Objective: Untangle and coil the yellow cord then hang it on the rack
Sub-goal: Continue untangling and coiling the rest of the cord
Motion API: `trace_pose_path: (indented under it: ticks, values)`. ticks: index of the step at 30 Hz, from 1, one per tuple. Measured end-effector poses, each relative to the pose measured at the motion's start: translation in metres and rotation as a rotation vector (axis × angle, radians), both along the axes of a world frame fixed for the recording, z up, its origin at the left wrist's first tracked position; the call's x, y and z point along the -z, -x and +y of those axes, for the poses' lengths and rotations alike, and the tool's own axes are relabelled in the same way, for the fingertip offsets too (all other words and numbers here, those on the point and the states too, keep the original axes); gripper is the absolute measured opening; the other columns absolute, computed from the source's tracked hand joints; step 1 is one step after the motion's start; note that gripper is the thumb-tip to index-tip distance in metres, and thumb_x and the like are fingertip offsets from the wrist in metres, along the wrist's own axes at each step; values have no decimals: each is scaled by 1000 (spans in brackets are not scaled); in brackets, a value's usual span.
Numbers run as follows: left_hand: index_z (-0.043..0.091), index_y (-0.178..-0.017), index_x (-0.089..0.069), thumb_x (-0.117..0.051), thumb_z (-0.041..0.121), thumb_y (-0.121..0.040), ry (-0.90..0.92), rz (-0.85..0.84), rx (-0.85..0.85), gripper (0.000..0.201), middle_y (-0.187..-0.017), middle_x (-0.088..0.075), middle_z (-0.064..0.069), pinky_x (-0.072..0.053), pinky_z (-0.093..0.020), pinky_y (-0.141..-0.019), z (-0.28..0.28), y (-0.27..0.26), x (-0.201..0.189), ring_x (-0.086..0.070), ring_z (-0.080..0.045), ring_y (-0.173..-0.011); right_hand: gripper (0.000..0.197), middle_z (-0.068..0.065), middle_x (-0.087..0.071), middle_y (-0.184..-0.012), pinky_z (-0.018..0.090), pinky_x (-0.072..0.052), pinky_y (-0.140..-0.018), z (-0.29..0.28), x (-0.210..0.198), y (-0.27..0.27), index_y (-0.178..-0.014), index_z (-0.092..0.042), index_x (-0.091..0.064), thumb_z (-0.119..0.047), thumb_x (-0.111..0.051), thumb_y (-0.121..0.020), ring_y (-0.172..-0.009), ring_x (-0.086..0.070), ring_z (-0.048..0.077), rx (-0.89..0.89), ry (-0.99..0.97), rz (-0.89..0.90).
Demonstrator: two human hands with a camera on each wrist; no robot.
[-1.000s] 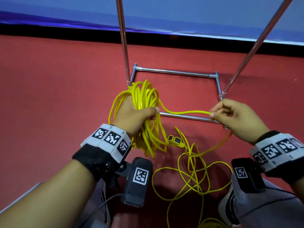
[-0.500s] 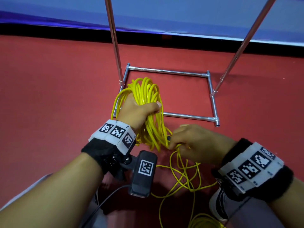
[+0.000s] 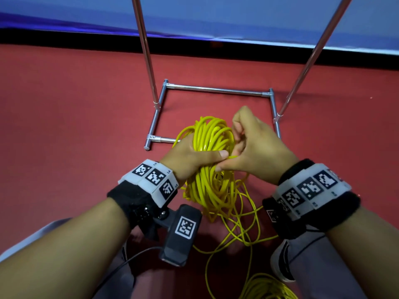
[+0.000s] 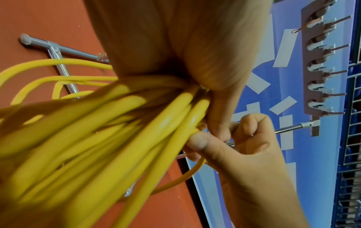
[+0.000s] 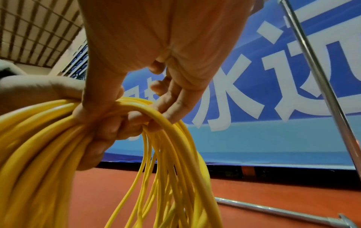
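My left hand grips a thick coil of yellow cord at its middle, thumb across the front. The coil hangs above the red floor, just in front of the metal rack's base frame. My right hand is against the coil's right side and pinches a single strand at the left thumb. In the left wrist view the right thumb presses that strand onto the bundle. In the right wrist view the strand arches over the curled left fingers.
Loose cord loops trail on the floor below the coil, with another pile at the bottom edge. Two rack poles rise from the base. A hook bar sits at the rack's top. A blue banner lines the wall.
My right hand came in from the far right, dipped below the coil, then rose with a strand to the coil's upper right side. The left hand kept its grip.
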State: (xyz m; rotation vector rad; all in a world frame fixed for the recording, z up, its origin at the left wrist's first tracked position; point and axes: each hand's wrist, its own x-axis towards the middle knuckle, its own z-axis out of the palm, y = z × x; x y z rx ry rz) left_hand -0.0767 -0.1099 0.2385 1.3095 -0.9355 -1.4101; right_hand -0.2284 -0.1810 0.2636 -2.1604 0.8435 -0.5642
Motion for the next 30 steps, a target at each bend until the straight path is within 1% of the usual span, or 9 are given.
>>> trace_pose_path:
  ticks: [4,8,11,13,17,20,22,24,30]
  values:
    - [-5,-101,-62,-74,13,-68,-10,-38,29,39,-102,-64,-31,-48,-57,-90,1,-4,1,-60,-33,-90,76,-1,-43,-76,35,-45,-52,3,0,-6,-76,-28,-24,-24,-94,-46,-59,-53,26,-19,-27,33]
    - [8,-85,-66,-72,10,-63,-13,-39,-39,23,-85,-66,-15,-52,-42,-79,0,-12,-3,-61,-27,-78,58,6,-56,-81,32,-47,-57,2,11,-3,-85,-26,-35,-22,-88,-60,-62,-51,14,-1,-240,-45]
    - [0,-80,-64,-71,10,-65,9,-22,-51,20,-66,-64,-10,-53,-29,-64,-1,-19,-10,-60,-20,-60,30,6,-65,-94,27,-47,-78,-6,30,13,-99,-22,-49,-6,-69,-83,-83,-59,12,-102,-443,13]
    - [-5,-86,-61,-69,9,-66,35,10,-69,25,-61,-62,-7,-52,-24,-59,-2,-25,-13,-59,-16,-55,19,-2,-65,-98,21,-44,-87,-11,44,26,-102,-19,-56,-4,-56,-92,-91,-58,3,-137,-389,126]
    - [-5,-91,-60,-69,8,-67,53,6,-93,28,-67,-64,-8,-53,-26,-60,-2,-34,-12,-62,-16,-59,19,0,-58,-77,39,-44,-81,-19,54,37,-91,-15,-59,-13,-42,-99,-75,-53,12,-82,-254,242]
    - [0,-91,-62,-74,14,-65,41,-66,-85,32,-79,-66,-14,-54,-38,-75,0,-41,-8,-64,-23,-70,19,12,-61,-83,40,-45,-80,-25,40,36,-89,-25,-61,-23,-44,-99,-76,-54,21,-30,-214,225]
    - [-4,-96,-60,-80,26,-62,33,-100,-66,49,-87,-67,-23,-52,-46,-84,2,-43,-7,-64,-27,-78,19,2,-65,-89,28,-41,-85,-28,24,34,-89,-25,-63,-20,-47,-98,-88,-58,17,-62,-119,250]
    - [-9,-100,-57,-78,33,-62,31,-128,-51,60,-94,-64,-29,-50,-51,-88,4,-43,-7,-61,-28,-83,18,0,-64,-85,24,-39,-80,-27,8,28,-86,-18,-66,-18,-51,-96,-87,-58,17,-116,5,302]
    - [-9,-102,-58,-69,18,-73,36,-121,-32,41,-97,-64,-33,-53,-48,-82,6,-39,-6,-61,-30,-83,30,0,-54,-66,42,-47,-64,-11,-16,3,-69,-15,-57,-38,-39,-75,-68,-53,21,-187,186,389]
